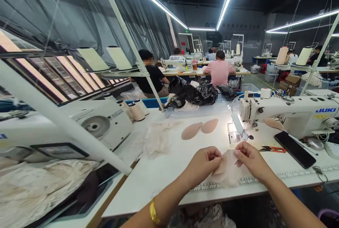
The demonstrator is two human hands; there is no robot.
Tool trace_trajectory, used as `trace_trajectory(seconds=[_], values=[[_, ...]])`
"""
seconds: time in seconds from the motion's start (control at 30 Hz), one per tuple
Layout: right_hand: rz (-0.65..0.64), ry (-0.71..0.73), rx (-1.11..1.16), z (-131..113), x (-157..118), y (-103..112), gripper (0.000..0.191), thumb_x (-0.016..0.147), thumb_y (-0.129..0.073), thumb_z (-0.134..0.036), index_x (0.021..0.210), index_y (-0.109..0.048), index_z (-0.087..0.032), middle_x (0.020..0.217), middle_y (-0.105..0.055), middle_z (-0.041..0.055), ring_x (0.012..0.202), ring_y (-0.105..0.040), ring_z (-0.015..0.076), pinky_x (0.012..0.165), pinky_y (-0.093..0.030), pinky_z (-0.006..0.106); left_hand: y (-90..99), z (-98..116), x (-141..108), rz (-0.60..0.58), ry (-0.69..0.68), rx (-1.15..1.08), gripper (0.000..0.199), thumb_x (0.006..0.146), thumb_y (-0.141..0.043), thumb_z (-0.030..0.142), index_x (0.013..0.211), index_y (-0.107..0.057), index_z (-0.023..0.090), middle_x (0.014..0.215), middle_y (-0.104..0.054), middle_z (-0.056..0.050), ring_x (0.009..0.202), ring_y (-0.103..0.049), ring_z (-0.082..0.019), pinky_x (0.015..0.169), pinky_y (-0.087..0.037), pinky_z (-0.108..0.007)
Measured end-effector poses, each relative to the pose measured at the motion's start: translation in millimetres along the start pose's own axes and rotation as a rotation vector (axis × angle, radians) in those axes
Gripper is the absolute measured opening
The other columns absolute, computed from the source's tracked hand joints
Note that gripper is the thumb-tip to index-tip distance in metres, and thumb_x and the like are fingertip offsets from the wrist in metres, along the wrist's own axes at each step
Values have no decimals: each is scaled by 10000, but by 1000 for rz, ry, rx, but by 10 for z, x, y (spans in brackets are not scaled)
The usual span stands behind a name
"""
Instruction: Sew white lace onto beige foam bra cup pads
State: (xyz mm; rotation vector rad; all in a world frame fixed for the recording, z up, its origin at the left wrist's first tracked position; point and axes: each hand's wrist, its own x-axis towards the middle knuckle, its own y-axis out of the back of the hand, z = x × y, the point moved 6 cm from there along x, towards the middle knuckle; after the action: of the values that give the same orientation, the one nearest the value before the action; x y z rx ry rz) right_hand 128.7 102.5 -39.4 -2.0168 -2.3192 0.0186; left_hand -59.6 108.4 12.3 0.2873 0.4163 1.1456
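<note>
A piece of thin, sheer beige fabric [228, 169] is stretched between my two hands over the front of the white sewing table [148, 189]. My left hand [205, 162] pinches its left edge, fingers curled in. At the upper right edge, my right hand [247, 159] grips it between thumb and fingers. Just behind my right hand stands the sewing machine [288, 109], its lamp lighting the needle plate [235, 136]. Two beige teardrop-shaped pads [192, 131] lie on the table beyond my left hand. A heap of pale lacy fabric [157, 139] rests farther left.
Right of my right hand lie orange thread snips [277, 149] and a black phone [295, 149]. A ruler strip [280, 175] runs along the front edge. Thread cones [136, 111] and a slanted white pole [66, 115] stand left. Black fabric [196, 93] is piled behind; people sit beyond.
</note>
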Motion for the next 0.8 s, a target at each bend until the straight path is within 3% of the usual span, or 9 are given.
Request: trace_trajectory(seconds=[0.07,0.13,0.23,0.3,0.4,0.5,0.67,0.73,0.8], values=[[-30,58,-152,-101,-98,-45,478,893,-719,-684,890,-609,-218,724,-584,-25,681,-611,180,672,-494,309,30,83,-25,24,-86,137,239,813,-565,412,842,-651,191,790,-649,-28,770,-586,-219,702,-434,-328],[-66,139,-367,-209,-211,-108,349,1009,-609,-565,915,-608,-229,726,-582,-23,699,-582,182,669,-466,304,44,205,-88,4,-226,229,355,878,-599,480,1077,-695,202,1146,-707,-100,1060,-632,-294,895,-498,-407],[-131,320,-620,-335,-364,-203,243,1066,-519,-401,919,-614,-231,777,-632,-3,718,-579,179,668,-457,295,-34,341,-198,-167,-420,302,738,800,-777,543,1442,-567,247,1561,-503,-143,1427,-445,-366,1150,-406,-494],[-169,453,-704,-387,-417,-233,211,1074,-501,-349,939,-615,-233,814,-665,5,723,-611,173,668,-486,281,-95,331,-215,-285,-443,351,711,761,-825,471,1398,-596,256,1386,-638,-116,1314,-544,-344,1068,-474,-445],[-124,620,-803,-486,-404,-205,165,1083,-508,-296,959,-604,-245,800,-668,-3,688,-631,158,639,-513,253,-57,225,-110,-279,-382,382,304,782,-788,362,1041,-681,245,851,-665,19,823,-622,-195,715,-471,-270],[22,814,-859,-654,-359,-181,110,1073,-524,-221,999,-598,-254,797,-661,1,668,-637,158,628,-530,247,119,158,54,-69,-466,392,162,808,-722,277,874,-587,219,727,-587,55,650,-515,-130,587,-357,-240],[165,1068,-939,-603,-204,-231,205,1059,-474,-111,1179,-593,-228,1034,-735,79,898,-718,203,765,-583,280,198,155,78,378,-1079,812,172,874,-499,60,796,-510,213,651,-570,13,602,-475,-165,641,-363,-319],[106,1069,-1033,-401,-60,-212,227,1075,-425,-119,1121,-617,-231,975,-736,53,824,-704,199,706,-566,283,88,53,157,341,-1086,978,209,923,-514,80,760,-508,212,631,-580,11,577,-489,-172,649,-379,-338],[-27,1058,-1124,-185,80,-150,294,1095,-375,-144,987,-632,-236,847,-705,14,697,-655,184,614,-523,281,-61,-55,277,156,-984,1067,208,943,-639,230,765,-533,212,691,-638,10,613,-551,-184,656,-412,-348]])
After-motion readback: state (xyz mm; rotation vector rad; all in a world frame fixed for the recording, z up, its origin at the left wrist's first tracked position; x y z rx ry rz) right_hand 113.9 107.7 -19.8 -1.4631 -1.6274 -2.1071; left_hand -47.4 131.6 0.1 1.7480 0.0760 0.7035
